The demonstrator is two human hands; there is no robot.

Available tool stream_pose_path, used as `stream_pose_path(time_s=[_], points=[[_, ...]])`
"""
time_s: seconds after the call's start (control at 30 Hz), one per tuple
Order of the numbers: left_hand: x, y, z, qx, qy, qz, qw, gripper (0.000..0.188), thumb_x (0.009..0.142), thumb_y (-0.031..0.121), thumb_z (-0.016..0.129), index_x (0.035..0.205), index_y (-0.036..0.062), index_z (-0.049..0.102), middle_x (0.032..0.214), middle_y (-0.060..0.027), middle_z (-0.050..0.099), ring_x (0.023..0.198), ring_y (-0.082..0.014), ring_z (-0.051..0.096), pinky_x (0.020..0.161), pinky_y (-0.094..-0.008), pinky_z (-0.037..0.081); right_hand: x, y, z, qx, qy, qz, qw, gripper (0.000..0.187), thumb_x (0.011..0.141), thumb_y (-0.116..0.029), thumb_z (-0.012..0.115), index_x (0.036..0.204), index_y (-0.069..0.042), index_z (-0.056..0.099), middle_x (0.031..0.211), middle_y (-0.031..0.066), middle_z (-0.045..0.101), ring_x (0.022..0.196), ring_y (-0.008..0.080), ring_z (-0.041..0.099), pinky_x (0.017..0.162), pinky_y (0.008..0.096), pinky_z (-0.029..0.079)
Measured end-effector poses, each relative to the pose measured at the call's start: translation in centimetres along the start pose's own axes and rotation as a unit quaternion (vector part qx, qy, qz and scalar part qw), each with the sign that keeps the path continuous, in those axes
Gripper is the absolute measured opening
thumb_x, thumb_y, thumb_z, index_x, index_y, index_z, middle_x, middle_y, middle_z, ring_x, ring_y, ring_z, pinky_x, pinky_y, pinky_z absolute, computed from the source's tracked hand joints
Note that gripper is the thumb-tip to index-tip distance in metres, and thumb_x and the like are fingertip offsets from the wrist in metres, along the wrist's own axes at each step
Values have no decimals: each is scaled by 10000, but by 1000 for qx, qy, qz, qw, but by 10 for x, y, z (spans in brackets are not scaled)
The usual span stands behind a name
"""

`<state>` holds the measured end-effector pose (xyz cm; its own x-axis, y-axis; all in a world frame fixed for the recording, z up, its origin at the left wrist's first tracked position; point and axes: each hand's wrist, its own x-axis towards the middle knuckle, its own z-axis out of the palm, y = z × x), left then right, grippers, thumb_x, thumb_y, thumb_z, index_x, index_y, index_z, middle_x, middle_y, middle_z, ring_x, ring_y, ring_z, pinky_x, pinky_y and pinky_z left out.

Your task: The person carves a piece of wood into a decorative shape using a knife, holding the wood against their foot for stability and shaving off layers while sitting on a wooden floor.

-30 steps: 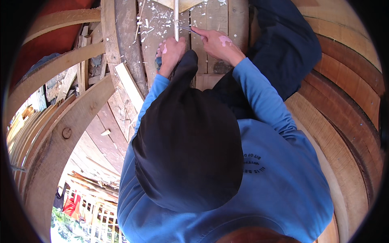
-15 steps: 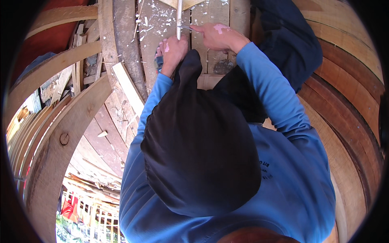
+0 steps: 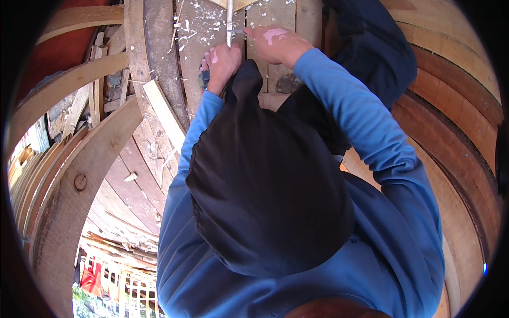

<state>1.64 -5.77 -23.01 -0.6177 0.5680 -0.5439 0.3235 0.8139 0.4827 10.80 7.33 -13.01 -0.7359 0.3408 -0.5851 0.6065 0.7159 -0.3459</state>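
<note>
At left, a curved rib (image 3: 87,159); next, a pale strip (image 3: 163,112) slants across the floor, its upper end leaning left. White shavings (image 3: 187,24) lie beyond. The left hand (image 3: 223,60) is closed round the stick's near end. The stick (image 3: 229,21) points straight away from the person, long axis nearly vertical in view, above the floorboards. The knife (image 3: 237,31) lies crosswise to it, clasped by the right hand (image 3: 279,44).

A plain blue long-sleeved shirt (image 3: 212,286), creased around the right elbow, bears small dark print (image 3: 354,241) on its front. Its sleeves leave the left hand (image 3: 224,61) and right hand (image 3: 278,43) bare. Smooth black cloth (image 3: 265,201) forms a rounded dome; a navy trouser leg (image 3: 376,47) shows loose folds.
</note>
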Motion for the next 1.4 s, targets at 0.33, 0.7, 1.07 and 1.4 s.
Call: stream_pose_path(time_s=[0.33, 0.7, 1.07, 1.4], points=[[2, 0, -3, -18, 3, -4, 1000, 518, 889, 397, 517, 904, -69, 741, 972, -324, 704, 1014, -519, 648, 935, -543, 470, 2, -7, 23, 26, 50, 33, 998, 375, 991, -225, 397, 1200, -62, 662, 1175, 238, 694, 1115, 427, 652, 973, 502, 514], [20, -11, 7, -64, -45, -18, 997, 532, 873, 387, 509, 960, -90, 727, 996, -338, 696, 1006, -510, 662, 953, -510, 478, 3, -14, 30, 20, 79, 56, 995, 385, 1016, -246, 392, 1258, -105, 656, 1203, 192, 703, 1120, 401, 669, 984, 489, 529], [0, -4, 2, -6, 10, 10, 1000, 520, 862, 400, 519, 899, -68, 743, 940, -318, 708, 985, -512, 663, 932, -526, 478, 10, -2, 28, -23, -5, 25, 999, 414, 966, -191, 480, 1339, -93, 632, 1306, 179, 670, 1156, 397, 661, 988, 487, 533], [31, -21, 10, -5, -91, -26, 996, 581, 876, 497, 543, 1053, -16, 750, 1057, -264, 731, 1061, -456, 685, 923, -488, 509, 21, 7, 41, 34, 123, -7, 992, 334, 961, -173, 469, 1148, 4, 681, 1040, 257, 706, 973, 388, 695, 876, 490, 548]])
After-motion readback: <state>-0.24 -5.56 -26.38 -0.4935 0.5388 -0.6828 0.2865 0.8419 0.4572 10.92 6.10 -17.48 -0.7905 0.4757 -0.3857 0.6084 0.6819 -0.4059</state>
